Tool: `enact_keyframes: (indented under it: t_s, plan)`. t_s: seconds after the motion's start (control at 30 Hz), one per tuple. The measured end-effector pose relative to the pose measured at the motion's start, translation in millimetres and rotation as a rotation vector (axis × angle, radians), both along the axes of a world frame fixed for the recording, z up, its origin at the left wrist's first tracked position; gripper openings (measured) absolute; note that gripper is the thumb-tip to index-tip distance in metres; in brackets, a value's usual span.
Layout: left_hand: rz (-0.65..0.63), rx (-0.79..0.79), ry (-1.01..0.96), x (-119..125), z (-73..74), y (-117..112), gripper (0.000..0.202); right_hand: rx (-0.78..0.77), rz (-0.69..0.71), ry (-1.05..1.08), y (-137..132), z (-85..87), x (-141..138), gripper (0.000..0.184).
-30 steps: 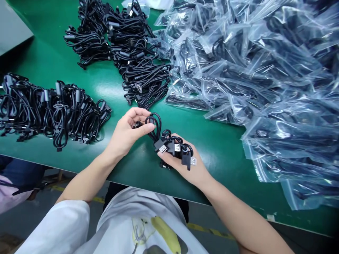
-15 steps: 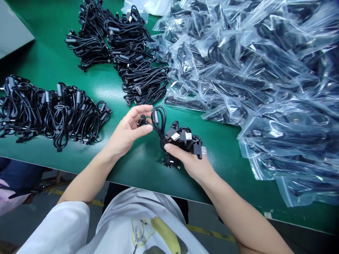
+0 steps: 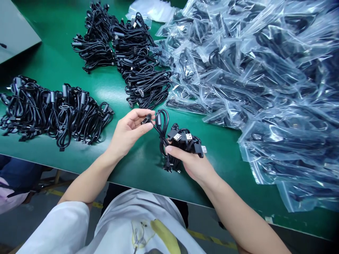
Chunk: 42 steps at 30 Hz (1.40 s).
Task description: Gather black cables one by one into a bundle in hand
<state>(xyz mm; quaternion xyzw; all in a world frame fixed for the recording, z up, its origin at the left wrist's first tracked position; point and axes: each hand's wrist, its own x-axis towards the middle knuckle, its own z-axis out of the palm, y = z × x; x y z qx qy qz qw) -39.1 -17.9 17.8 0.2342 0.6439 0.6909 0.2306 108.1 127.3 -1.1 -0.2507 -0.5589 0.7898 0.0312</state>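
Note:
In the head view my right hand is closed round a bunch of black USB cables, their metal plugs pointing up and to the right. One coiled cable stands out on the left side of that bunch, with its grey sleeve showing. My left hand pinches this cable's black connector between thumb and fingers. The fingers of my right hand under the bunch are mostly hidden.
Coiled cables lie in a row at the left and in a heap behind my hands. Cables in clear zip bags cover the right side. White plastic bags lie at the back; a grey box stands far left.
My left thumb and fingers have closed on the connector, which has turned slightly and shifted right. The right hand still grips the bunch; the whole view has shifted a little.

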Motion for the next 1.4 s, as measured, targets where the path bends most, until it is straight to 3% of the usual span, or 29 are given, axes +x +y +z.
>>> enact_keyframes:
  t_s: [0.1, 0.43, 0.8, 0.97, 1.13, 1.27, 1.4]
  plan:
    - [-0.04, 0.018, -0.026, 2.0, 1.9, 0.3, 0.026, -0.077, 0.025, 0.034, -1.3, 3.6, -4.3, 0.024]
    - [-0.171, -0.046, -0.072, 12.9, 1.7, 4.3, 0.028, -0.189, -0.152, 0.008, -4.4, 2.3, -14.4, 0.033]
    - [-0.189, -0.073, -0.071, 14.0, -0.4, 5.7, 0.029, -0.215, -0.132, 0.053, -4.4, -5.6, -12.5, 0.028]
    - [-0.203, -0.106, 0.009, 17.9, -7.4, 7.1, 0.03, -0.169, -0.078, 0.097, -8.0, -6.8, -14.5, 0.038]
    - [-0.156, -0.105, 0.02, 22.0, -10.3, 8.4, 0.042, -0.142, -0.34, 0.058, 1.0, -1.6, -17.0, 0.038]
    - [-0.375, -0.216, -0.026, 31.3, -3.3, 9.3, 0.035, 0.036, -0.562, 0.164, 15.8, -0.2, -17.1, 0.04]
    - [-0.538, -0.352, 0.19, 46.6, -3.8, 9.5, 0.042, 0.182, -0.634, 0.25, 16.9, -1.4, -15.9, 0.031]
